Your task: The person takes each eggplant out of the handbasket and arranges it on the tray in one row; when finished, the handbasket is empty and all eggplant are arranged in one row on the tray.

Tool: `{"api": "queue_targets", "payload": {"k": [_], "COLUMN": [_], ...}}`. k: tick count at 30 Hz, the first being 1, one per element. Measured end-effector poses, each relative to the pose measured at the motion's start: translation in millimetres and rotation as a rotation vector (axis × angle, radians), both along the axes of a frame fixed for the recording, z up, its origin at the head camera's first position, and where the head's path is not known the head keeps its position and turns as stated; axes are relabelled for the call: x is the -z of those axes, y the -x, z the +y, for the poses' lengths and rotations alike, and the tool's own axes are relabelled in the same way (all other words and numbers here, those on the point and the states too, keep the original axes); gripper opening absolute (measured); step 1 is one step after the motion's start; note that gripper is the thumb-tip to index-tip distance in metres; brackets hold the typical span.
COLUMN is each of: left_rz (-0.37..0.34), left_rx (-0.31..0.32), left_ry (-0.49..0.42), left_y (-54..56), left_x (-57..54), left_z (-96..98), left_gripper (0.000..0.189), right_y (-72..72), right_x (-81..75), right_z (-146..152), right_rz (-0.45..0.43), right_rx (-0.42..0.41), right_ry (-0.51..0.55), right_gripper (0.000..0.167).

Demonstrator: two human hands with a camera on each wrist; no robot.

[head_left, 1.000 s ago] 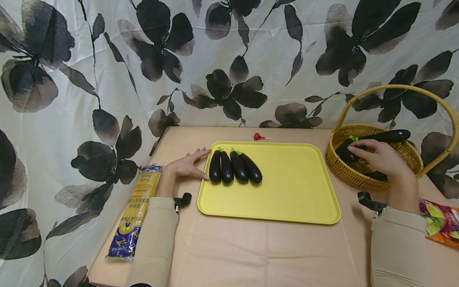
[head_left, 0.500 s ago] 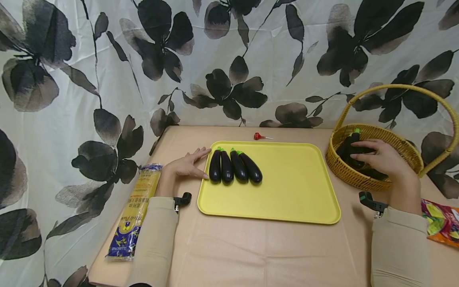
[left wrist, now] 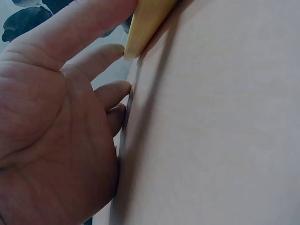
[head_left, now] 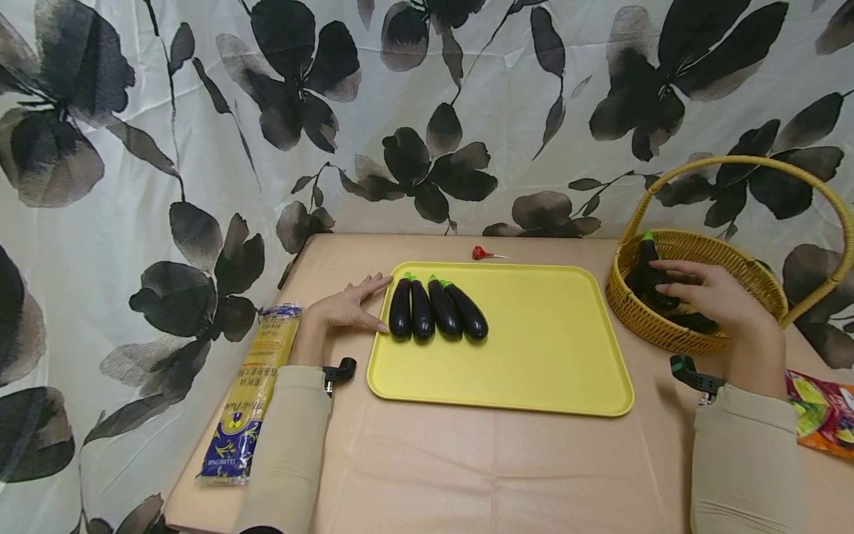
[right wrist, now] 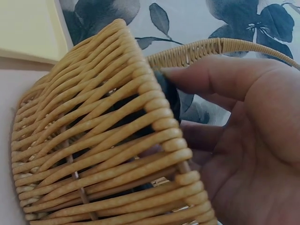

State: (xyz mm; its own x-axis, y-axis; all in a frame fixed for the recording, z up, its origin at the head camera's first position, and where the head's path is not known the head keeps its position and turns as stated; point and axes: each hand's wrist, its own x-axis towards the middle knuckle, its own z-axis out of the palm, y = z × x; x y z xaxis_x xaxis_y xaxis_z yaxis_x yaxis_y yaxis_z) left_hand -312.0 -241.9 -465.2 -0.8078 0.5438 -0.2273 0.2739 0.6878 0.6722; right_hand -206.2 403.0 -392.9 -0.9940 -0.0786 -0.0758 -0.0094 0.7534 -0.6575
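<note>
My right hand (head_left: 723,297) reaches over the wicker basket (head_left: 680,343) and grips a dark, glossy eggplant (head_left: 647,259), its green stem end pointing to the back. More dark eggplant shows below that hand. In the right wrist view the thumb presses the eggplant (right wrist: 169,96) just behind the basket's rim; the weave hides much of it. My left hand (head_left: 343,305) lies with extended fingers against the left rim of the yellow tray (head_left: 534,356). Several eggplants (head_left: 437,310) lie side by side at the tray's left end, stems toward the back.
A spaghetti packet (head_left: 250,400) lies left of my left forearm. Behind the tray is a small red-topped item (head_left: 482,254). A colourful packet (head_left: 823,411) sits beside my right sleeve. The basket's tall handle (head_left: 734,159) arches over its opening, and a floral cloth (head_left: 400,96) hangs behind.
The eggplant in my right hand has swung from lying crosswise over the basket to pointing stem-back, and sits lower inside the basket's left part. My left hand has stayed put.
</note>
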Motion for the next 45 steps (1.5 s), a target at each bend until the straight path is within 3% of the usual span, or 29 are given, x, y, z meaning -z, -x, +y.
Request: {"api": "queue_targets", "payload": {"k": [7,15,25,32,42,45], "left_rz": [0.006,-0.008,-0.018,-0.020,-0.031,-0.042], "left_rx": [-0.002,-0.010,-0.017,-0.016,-0.031,-0.037], "left_ry": [0.005,0.008,0.004,0.011,0.011,0.013], "left_y": [-0.2,-0.9,-0.4,-0.2,-1.9,-2.5], "left_x": [0.3,-0.9,-1.2,-1.2,-3.8,-4.8], "left_z": [-0.1,-0.4,0.0,0.7,2.9,3.2], "left_gripper": [0.118,0.117,0.118,0.118,0.118,0.118], "right_y": [-1.1,-4.9,-9.4,-3.0,15.7,19.4], "right_x": [-4.5,-7.5,-13.8,-16.0,-11.5,-10.1], "right_z": [2,3,-10,-32,-62,-75], "right_rz": [-0.062,-0.016,0.027,0.043,0.014,0.028], "right_rx": [0.028,-0.046,-0.154,-0.246,-0.251,-0.234], "right_ry": [0.167,0.326,0.367,0.381,0.462,0.420], "right_gripper": [0.060,0.053,0.047,0.046,0.048,0.048]}}
